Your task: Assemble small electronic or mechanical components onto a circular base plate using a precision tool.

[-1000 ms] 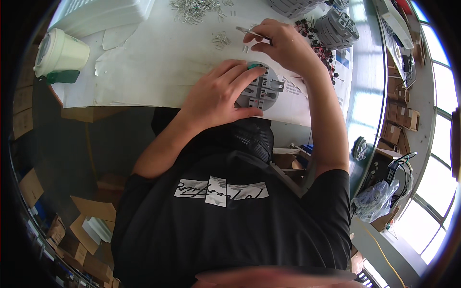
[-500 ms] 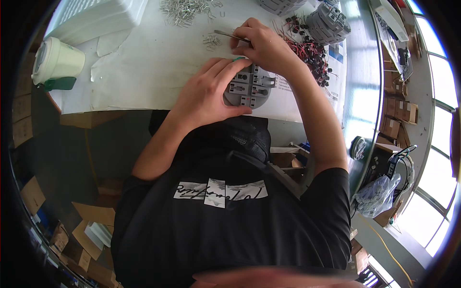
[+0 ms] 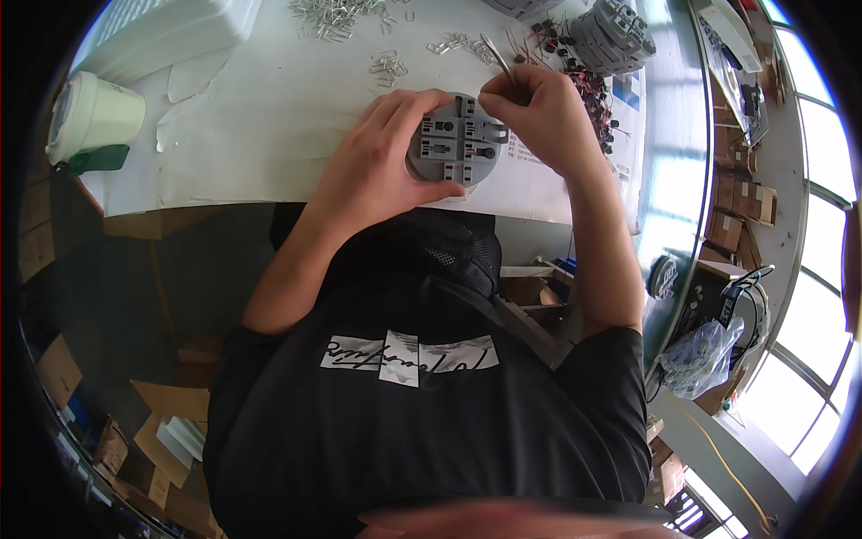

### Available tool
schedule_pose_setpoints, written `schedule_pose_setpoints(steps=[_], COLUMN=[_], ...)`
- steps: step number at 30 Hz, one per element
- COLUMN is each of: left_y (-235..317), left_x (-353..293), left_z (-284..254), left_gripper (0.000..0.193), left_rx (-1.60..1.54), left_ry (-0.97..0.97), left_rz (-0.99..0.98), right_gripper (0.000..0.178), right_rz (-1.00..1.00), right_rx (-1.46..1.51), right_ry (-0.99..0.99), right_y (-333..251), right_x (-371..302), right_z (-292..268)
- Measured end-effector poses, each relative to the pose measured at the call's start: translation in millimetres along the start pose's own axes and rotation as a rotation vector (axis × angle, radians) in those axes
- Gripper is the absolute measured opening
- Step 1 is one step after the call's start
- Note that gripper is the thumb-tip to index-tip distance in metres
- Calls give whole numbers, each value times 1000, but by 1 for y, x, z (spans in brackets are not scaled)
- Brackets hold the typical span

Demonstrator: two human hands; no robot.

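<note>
My left hand point(image 3: 382, 157) grips a round grey plastic part point(image 3: 458, 141) with dark square inserts, holding it on the white table point(image 3: 269, 108) near the front edge. My right hand point(image 3: 539, 112) pinches thin metal tweezers point(image 3: 498, 56) and rests its fingertips at the part's upper right edge. The tweezers' tip is hidden behind my fingers, so I cannot tell whether it holds anything. Small metal clips point(image 3: 388, 65) lie scattered just beyond the part.
A pile of metal clips point(image 3: 337, 13) lies at the far edge. Dark components with red wires point(image 3: 584, 85) and stacked grey parts point(image 3: 615, 36) sit to the right. A pale green cup point(image 3: 94, 117) stands at left, a white box point(image 3: 162, 31) behind it. Cardboard boxes lie on the floor.
My right hand has come back from the clips to the grey part with the tweezers. My left hand kept its hold on the part, which sits more centred in view.
</note>
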State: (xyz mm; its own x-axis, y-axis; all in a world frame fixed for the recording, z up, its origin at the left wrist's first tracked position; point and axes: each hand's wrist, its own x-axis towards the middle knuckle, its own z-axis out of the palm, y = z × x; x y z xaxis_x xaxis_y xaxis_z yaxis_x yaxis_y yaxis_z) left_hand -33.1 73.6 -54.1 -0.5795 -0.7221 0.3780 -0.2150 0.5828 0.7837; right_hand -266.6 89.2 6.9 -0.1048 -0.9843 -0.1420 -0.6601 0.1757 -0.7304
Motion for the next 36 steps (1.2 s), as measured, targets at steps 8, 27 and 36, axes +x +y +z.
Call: schedule_pose_setpoints(steps=[8, 27, 36], left_y=[0, 0, 1], left_x=[0, 1, 3], left_z=[2, 0, 0], left_gripper=[88, 84, 84], left_rx=[-1, -38, -34], left_ry=[6, -17, -32], left_rz=[15, -22, -20], right_gripper=[24, 29, 23], right_rz=[30, 74, 166], right_rx=[-41, -2, 232], right_ry=[-28, -59, -171], right_y=[3, 20, 19], right_x=[10, 2, 4], right_z=[7, 8, 0])
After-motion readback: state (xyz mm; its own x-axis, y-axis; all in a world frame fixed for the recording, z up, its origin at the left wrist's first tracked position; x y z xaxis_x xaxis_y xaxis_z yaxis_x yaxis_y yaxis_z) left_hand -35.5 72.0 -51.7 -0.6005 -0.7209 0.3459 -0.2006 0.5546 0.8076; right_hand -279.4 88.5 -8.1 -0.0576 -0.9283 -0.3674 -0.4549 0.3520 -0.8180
